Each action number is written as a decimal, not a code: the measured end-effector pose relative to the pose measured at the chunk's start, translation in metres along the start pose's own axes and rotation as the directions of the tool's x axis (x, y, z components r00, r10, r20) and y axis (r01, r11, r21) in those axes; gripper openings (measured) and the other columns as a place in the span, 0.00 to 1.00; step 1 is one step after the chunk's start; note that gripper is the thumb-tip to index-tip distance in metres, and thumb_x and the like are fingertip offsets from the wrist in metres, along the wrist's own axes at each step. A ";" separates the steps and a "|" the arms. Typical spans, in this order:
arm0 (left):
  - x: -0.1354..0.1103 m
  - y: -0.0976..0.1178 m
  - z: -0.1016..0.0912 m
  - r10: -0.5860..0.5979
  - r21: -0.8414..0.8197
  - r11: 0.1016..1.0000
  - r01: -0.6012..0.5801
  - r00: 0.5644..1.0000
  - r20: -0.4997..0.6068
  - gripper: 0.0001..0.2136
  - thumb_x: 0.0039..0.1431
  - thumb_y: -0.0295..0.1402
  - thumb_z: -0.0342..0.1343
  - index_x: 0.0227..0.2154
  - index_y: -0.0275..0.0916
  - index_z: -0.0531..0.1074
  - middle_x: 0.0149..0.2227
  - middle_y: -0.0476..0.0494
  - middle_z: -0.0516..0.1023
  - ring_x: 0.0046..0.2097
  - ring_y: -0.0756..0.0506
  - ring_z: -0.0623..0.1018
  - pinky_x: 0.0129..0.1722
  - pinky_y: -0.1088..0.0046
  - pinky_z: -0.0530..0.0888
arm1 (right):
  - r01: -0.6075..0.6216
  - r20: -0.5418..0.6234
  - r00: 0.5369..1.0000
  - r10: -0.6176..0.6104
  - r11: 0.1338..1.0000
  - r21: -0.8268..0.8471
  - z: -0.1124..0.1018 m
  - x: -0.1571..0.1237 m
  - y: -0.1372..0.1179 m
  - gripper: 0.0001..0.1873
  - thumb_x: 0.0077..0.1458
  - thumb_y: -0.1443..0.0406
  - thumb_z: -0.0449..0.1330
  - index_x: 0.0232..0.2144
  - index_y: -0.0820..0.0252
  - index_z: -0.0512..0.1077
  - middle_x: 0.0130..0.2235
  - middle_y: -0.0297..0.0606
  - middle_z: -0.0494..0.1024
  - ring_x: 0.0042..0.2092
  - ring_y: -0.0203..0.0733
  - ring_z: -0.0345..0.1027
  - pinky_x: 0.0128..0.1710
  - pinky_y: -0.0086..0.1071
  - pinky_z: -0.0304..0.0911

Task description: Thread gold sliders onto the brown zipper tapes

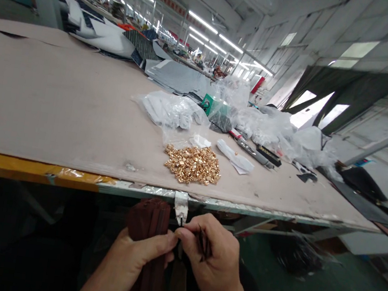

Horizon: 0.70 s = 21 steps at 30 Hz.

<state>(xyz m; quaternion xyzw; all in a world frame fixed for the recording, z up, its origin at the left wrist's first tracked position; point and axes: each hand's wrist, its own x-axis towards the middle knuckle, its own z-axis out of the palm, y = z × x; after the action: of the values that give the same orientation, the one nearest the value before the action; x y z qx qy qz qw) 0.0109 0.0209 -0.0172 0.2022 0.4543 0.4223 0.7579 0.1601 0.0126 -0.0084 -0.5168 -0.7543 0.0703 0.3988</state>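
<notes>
My left hand (135,257) is closed round a thick bundle of dark maroon strips (149,221), which stands upright below the table edge. Its thumb reaches right and meets the fingertips of my right hand (216,259). That hand is closed, with thin dark brown strips (204,243) tucked in its curled fingers. A small dark tip shows at the pinched fingertips, just under a whitish tab (181,206) hanging from the table edge; what it belongs to is hidden. Beyond the hands, a heap of small gold-coloured metal pieces (194,165) lies on the table.
The brown-topped table (59,97) has yellow tape (49,171) along its front edge. Behind the gold heap lie clear plastic bags (177,109), a folded white paper (234,157) and a grey pen-like tool (255,153). Grey sheets (178,77) are stacked further back.
</notes>
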 end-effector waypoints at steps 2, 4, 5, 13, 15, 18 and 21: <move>0.000 0.000 0.001 -0.006 0.006 1.000 0.006 1.000 -0.021 0.09 0.40 0.33 0.69 0.24 0.34 0.79 0.20 0.47 0.75 0.24 0.50 0.71 0.24 0.77 0.67 | 0.025 -0.022 0.999 -0.025 0.999 -0.028 0.004 0.000 0.000 0.06 0.60 0.67 0.59 0.29 0.59 0.70 0.24 0.33 0.71 0.22 0.34 0.63 0.24 0.28 0.57; 0.001 0.001 0.001 0.011 0.009 1.000 -0.010 1.000 -0.022 0.09 0.39 0.33 0.70 0.23 0.34 0.79 0.20 0.47 0.76 0.24 0.49 0.72 0.25 0.76 0.67 | 0.065 -0.032 0.997 -0.067 0.997 -0.050 0.007 0.001 -0.001 0.04 0.60 0.68 0.59 0.32 0.60 0.71 0.26 0.36 0.74 0.26 0.37 0.67 0.27 0.30 0.60; 0.001 0.001 0.002 0.023 0.009 1.000 -0.023 1.000 -0.017 0.09 0.38 0.33 0.70 0.22 0.35 0.78 0.21 0.46 0.77 0.25 0.49 0.72 0.25 0.75 0.67 | 0.088 -0.033 0.995 -0.090 0.994 -0.060 0.009 0.001 -0.001 0.02 0.60 0.68 0.59 0.33 0.60 0.72 0.27 0.38 0.75 0.28 0.39 0.68 0.29 0.31 0.61; 0.001 0.002 -0.001 0.056 0.021 0.998 -0.056 0.998 -0.023 0.08 0.39 0.33 0.70 0.22 0.36 0.78 0.19 0.50 0.76 0.24 0.49 0.72 0.25 0.76 0.68 | 0.070 -0.091 0.993 -0.079 0.993 -0.092 0.016 0.005 0.001 0.05 0.57 0.66 0.64 0.30 0.62 0.73 0.24 0.36 0.72 0.24 0.37 0.63 0.26 0.30 0.57; 0.000 0.002 -0.001 0.052 0.023 0.998 -0.052 0.998 -0.019 0.08 0.39 0.31 0.70 0.25 0.35 0.79 0.21 0.48 0.78 0.25 0.49 0.73 0.25 0.76 0.69 | 0.020 -0.095 0.995 -0.024 0.999 -0.047 0.017 0.009 0.000 0.10 0.56 0.62 0.65 0.28 0.62 0.73 0.22 0.33 0.70 0.23 0.35 0.61 0.25 0.29 0.56; -0.003 0.002 0.001 0.048 -0.002 0.999 -0.048 0.999 -0.026 0.11 0.37 0.29 0.70 0.28 0.35 0.80 0.24 0.46 0.80 0.27 0.47 0.76 0.29 0.73 0.73 | -0.146 -0.049 0.987 0.151 0.985 0.092 0.018 0.016 -0.001 0.15 0.55 0.57 0.65 0.24 0.61 0.71 0.20 0.30 0.68 0.22 0.33 0.57 0.23 0.28 0.54; -0.003 -0.001 0.002 0.074 -0.017 0.997 -0.075 0.997 -0.032 0.16 0.34 0.30 0.72 0.31 0.36 0.80 0.27 0.46 0.81 0.29 0.45 0.78 0.31 0.69 0.76 | -0.295 0.002 0.953 0.303 0.927 0.232 0.021 0.022 0.000 0.15 0.52 0.57 0.67 0.24 0.61 0.70 0.21 0.29 0.69 0.23 0.33 0.56 0.23 0.27 0.54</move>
<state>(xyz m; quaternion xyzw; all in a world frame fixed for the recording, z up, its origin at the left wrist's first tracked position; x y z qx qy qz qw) 0.0121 0.0179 -0.0152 0.2055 0.4544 0.4574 0.7363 0.1429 0.0372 -0.0112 -0.5771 -0.6467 0.2084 0.4531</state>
